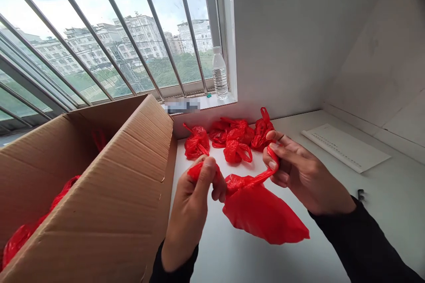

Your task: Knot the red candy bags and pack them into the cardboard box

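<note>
A red plastic bag hangs between my two hands above the white table, its body drooping toward the lower right. My left hand is closed around one twisted end of it. With thumb and fingers, my right hand pinches the other handle strip, pulled out to the right. The neck of the bag is bunched in a knot-like gather near my left fingers; whether it is tied tight I cannot tell. Behind the hands lie several bundled red plastic bags against the wall.
An open cardboard box with more red bags inside stands at the left. A water bottle is on the sill of the barred window. On the right lie a white desk calendar and a small black object.
</note>
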Demonstrator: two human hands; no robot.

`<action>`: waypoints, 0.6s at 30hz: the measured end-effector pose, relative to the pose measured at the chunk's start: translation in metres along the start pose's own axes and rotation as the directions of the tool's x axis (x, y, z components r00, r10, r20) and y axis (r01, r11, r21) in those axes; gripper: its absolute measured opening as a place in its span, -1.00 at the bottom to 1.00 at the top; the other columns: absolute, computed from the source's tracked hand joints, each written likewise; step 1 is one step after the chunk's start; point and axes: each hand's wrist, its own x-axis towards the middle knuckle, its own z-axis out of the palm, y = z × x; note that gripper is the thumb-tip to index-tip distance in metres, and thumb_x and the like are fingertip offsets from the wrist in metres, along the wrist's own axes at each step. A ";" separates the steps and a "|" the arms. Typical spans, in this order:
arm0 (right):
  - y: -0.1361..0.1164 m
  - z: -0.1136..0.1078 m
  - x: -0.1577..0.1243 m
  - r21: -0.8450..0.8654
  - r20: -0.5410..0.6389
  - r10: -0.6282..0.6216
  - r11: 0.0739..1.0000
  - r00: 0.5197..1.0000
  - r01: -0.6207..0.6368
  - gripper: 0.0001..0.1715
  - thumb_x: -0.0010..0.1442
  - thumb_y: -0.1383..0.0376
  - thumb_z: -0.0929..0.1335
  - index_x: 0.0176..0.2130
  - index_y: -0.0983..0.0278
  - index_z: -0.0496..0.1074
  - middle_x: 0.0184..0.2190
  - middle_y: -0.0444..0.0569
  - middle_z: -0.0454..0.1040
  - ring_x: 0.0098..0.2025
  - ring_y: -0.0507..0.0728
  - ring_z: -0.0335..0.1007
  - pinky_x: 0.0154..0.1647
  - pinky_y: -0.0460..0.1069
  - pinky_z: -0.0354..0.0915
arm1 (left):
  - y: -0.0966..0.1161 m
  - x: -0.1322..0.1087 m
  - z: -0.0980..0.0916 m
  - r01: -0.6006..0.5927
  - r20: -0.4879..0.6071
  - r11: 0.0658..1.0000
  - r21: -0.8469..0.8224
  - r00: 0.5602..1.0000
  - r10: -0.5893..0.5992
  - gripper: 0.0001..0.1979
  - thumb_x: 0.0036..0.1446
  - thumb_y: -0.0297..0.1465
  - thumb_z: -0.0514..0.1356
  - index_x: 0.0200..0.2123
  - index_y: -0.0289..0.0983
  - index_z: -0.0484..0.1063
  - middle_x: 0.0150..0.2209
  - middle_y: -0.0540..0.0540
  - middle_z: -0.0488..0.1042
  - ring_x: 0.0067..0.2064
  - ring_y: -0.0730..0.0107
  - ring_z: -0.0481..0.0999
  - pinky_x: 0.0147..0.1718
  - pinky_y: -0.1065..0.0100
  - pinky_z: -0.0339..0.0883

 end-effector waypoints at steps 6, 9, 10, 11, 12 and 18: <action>-0.001 0.005 -0.007 -0.089 0.025 -0.075 0.993 0.997 0.077 -0.87 0.39 0.17 0.37 -0.07 0.09 0.36 -0.51 -0.21 0.37 -0.53 0.00 0.20 -0.51 -0.13 0.27 | -0.005 -0.010 0.006 -0.046 0.265 0.906 0.420 0.961 -0.074 -0.51 0.31 -0.31 0.27 0.26 -0.01 0.27 -0.31 0.01 0.45 -0.32 0.34 0.43 -0.29 0.29 0.41; 0.000 0.005 -0.012 -0.133 0.018 -0.123 0.983 0.992 0.124 -0.84 0.36 0.14 0.39 -0.08 0.08 0.40 -0.52 -0.19 0.37 -0.53 0.01 0.20 -0.51 -0.12 0.31 | -0.009 -0.013 0.011 -0.209 0.344 0.814 0.543 0.939 0.011 -0.61 0.24 -0.47 0.28 0.12 -0.11 0.49 -0.18 -0.11 0.48 -0.14 0.22 0.48 -0.10 0.16 0.44; 0.001 0.003 -0.014 -0.146 0.008 -0.134 0.980 0.991 0.134 -0.83 0.35 0.12 0.41 -0.08 0.07 0.42 -0.53 -0.19 0.36 -0.54 0.01 0.18 -0.52 -0.12 0.31 | -0.011 -0.013 0.012 -0.241 0.338 0.793 0.559 0.940 0.046 -0.68 0.22 -0.51 0.27 0.02 -0.13 0.56 -0.16 -0.14 0.48 -0.09 0.18 0.48 -0.08 0.16 0.44; 0.002 0.001 -0.016 -0.161 -0.009 -0.140 0.977 0.990 0.137 -0.80 0.32 0.10 0.43 -0.08 0.06 0.44 -0.52 -0.18 0.35 -0.55 0.01 0.17 -0.55 -0.12 0.31 | -0.013 -0.013 0.014 -0.272 0.332 0.776 0.569 0.939 0.086 -0.72 0.19 -0.54 0.28 -0.07 -0.16 0.60 -0.15 -0.16 0.48 -0.04 0.16 0.48 -0.06 0.16 0.45; 0.004 -0.002 -0.018 -0.176 -0.031 -0.140 0.975 0.990 0.132 -0.77 0.29 0.09 0.45 -0.08 0.06 0.46 -0.52 -0.18 0.34 -0.56 0.01 0.16 -0.57 -0.12 0.31 | -0.015 -0.013 0.015 -0.304 0.329 0.760 0.575 0.936 0.126 -0.73 0.16 -0.57 0.28 -0.10 -0.18 0.60 -0.12 -0.18 0.48 0.02 0.13 0.47 -0.03 0.17 0.46; 0.013 -0.028 -0.009 -0.272 -0.098 -0.180 0.951 0.979 0.147 -0.71 0.24 0.03 0.47 -0.03 -0.05 0.52 -0.36 -0.04 0.44 -0.44 0.14 0.39 -0.50 0.04 0.45 | -0.016 -0.020 0.015 -0.447 0.390 0.665 0.598 0.888 0.246 -0.66 -0.01 -0.61 0.17 -0.12 -0.26 0.42 -0.16 -0.19 0.57 -0.11 0.13 0.55 -0.07 0.12 0.45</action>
